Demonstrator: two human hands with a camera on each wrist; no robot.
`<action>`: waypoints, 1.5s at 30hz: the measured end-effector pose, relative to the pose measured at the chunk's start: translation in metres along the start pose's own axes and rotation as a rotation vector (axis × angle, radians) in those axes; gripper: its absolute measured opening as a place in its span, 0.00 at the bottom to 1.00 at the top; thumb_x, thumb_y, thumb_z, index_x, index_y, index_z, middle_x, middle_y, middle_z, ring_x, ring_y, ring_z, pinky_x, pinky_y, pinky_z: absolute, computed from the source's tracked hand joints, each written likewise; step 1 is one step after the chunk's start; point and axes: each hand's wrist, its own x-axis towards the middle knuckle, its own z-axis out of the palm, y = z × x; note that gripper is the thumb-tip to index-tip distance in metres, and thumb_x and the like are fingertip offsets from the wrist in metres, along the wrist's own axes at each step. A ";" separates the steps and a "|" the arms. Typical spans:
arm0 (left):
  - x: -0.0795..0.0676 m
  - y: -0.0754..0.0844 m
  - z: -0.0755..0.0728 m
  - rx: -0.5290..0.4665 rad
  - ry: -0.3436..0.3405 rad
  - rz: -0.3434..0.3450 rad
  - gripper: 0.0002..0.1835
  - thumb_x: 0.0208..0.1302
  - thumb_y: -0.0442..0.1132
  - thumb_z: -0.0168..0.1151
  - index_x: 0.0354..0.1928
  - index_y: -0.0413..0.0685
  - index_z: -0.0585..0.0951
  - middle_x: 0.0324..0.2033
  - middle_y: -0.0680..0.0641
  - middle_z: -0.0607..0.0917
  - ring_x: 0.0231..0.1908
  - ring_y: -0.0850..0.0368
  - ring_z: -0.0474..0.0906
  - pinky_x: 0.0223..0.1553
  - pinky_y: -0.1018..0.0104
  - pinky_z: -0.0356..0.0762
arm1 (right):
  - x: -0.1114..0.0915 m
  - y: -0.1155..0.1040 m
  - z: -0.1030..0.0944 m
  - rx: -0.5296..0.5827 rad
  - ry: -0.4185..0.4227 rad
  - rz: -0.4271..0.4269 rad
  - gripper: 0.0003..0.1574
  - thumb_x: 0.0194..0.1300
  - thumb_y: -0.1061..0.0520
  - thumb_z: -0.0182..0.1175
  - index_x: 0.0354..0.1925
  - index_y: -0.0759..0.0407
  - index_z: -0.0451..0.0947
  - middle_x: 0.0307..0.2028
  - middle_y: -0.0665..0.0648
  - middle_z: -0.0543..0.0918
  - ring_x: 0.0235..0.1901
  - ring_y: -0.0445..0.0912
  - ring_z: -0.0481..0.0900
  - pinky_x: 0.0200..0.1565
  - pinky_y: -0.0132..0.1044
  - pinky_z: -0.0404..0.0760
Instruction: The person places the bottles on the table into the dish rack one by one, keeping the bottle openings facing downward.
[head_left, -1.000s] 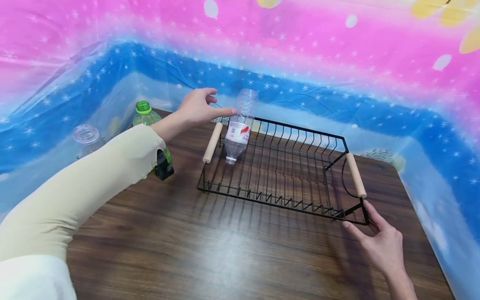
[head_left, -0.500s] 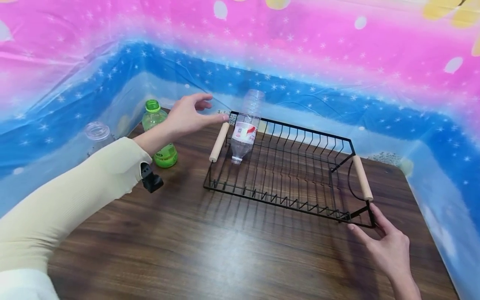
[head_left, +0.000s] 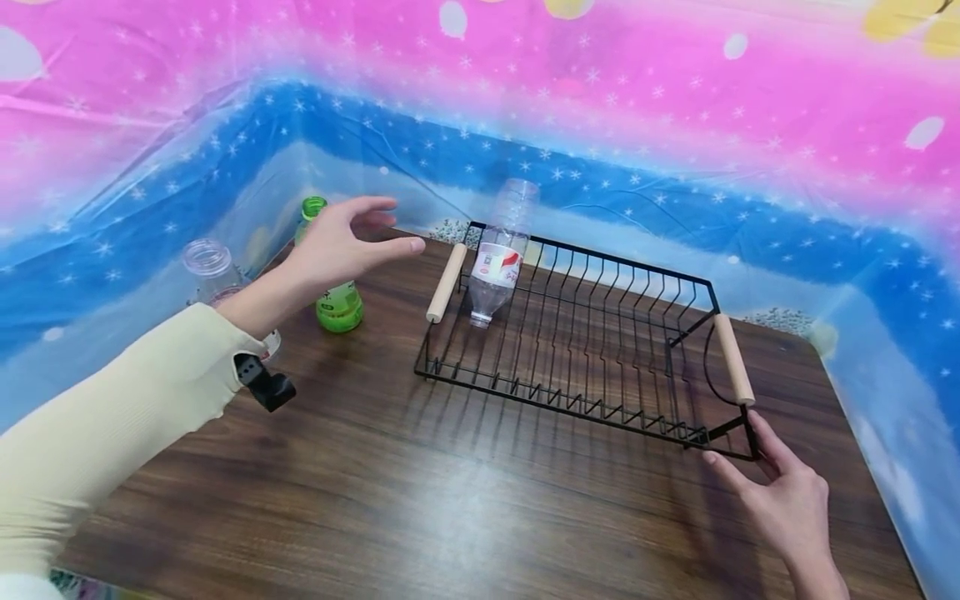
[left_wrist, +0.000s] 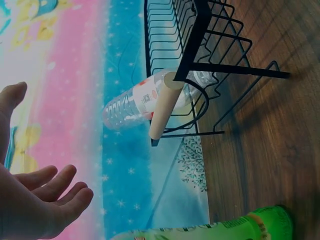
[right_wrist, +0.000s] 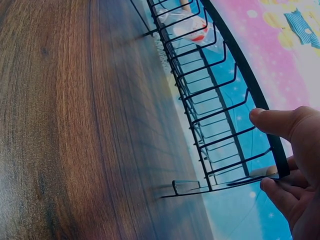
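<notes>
A black wire dish rack (head_left: 555, 407) with wooden handles (head_left: 447, 283) stands on the table. In its left end a clear plastic bottle (head_left: 498, 264) leans neck down, its base above the back rail. My right hand (head_left: 791, 508) grips the rack's front right corner; the right wrist view shows the thumb (right_wrist: 272, 121) over the black rail and fingers beneath. My left hand (head_left: 326, 250) is in the air left of the rack, fingers spread, holding nothing. Behind it, a green-tinted bottle (head_left: 341, 310) stands upright, partly hidden by the hand.
Another clear bottle (head_left: 206, 258), uncapped, stands at the far left, partly covered by the left forearm. Brown wood tabletop (head_left: 420, 492) spreads in front of the rack. A pink and blue patterned cloth (head_left: 622, 125) hangs along the back and sides.
My left hand has drawn away from the clear bottle in the rack, moving left toward the green bottle. The right hand stays at the rack's corner, and the head view has shifted slightly.
</notes>
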 end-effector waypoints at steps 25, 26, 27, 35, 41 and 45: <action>-0.047 -0.058 -0.014 -0.081 0.088 -0.077 0.46 0.51 0.64 0.68 0.69 0.51 0.65 0.61 0.45 0.75 0.63 0.49 0.67 0.60 0.47 0.68 | -0.002 -0.003 -0.001 -0.036 -0.012 0.062 0.50 0.51 0.43 0.73 0.69 0.48 0.66 0.53 0.67 0.79 0.47 0.59 0.81 0.46 0.53 0.75; -0.050 -0.061 -0.014 -0.081 0.087 -0.075 0.46 0.52 0.63 0.68 0.69 0.51 0.65 0.62 0.44 0.75 0.63 0.48 0.67 0.60 0.47 0.68 | -0.002 -0.004 -0.002 -0.036 -0.015 0.067 0.50 0.51 0.43 0.73 0.69 0.48 0.66 0.54 0.67 0.79 0.47 0.59 0.81 0.46 0.53 0.75; -0.052 -0.064 -0.014 -0.078 0.087 -0.076 0.45 0.53 0.62 0.68 0.69 0.51 0.65 0.62 0.43 0.75 0.63 0.47 0.68 0.59 0.46 0.68 | -0.002 -0.004 -0.002 -0.035 -0.016 0.069 0.50 0.51 0.43 0.73 0.69 0.48 0.66 0.53 0.67 0.79 0.47 0.59 0.81 0.45 0.51 0.76; -0.075 -0.095 -0.006 -0.071 0.117 -0.075 0.43 0.57 0.57 0.68 0.69 0.44 0.64 0.59 0.36 0.75 0.61 0.41 0.70 0.60 0.44 0.67 | -0.001 -0.002 -0.002 -0.043 -0.016 0.048 0.50 0.51 0.43 0.73 0.69 0.50 0.66 0.51 0.70 0.80 0.46 0.61 0.81 0.44 0.50 0.78; -0.099 -0.113 -0.004 -0.022 0.135 -0.121 0.41 0.58 0.59 0.66 0.68 0.45 0.67 0.57 0.39 0.78 0.58 0.41 0.72 0.56 0.46 0.69 | -0.003 -0.003 -0.002 -0.034 -0.027 0.066 0.49 0.52 0.43 0.73 0.69 0.49 0.65 0.51 0.71 0.80 0.47 0.62 0.80 0.47 0.58 0.73; -0.112 -0.125 -0.007 0.001 0.165 -0.159 0.38 0.59 0.60 0.65 0.65 0.45 0.69 0.56 0.40 0.79 0.56 0.45 0.73 0.52 0.55 0.71 | -0.003 -0.004 -0.001 -0.032 -0.027 0.070 0.49 0.52 0.44 0.73 0.69 0.49 0.65 0.50 0.71 0.80 0.47 0.63 0.80 0.48 0.59 0.73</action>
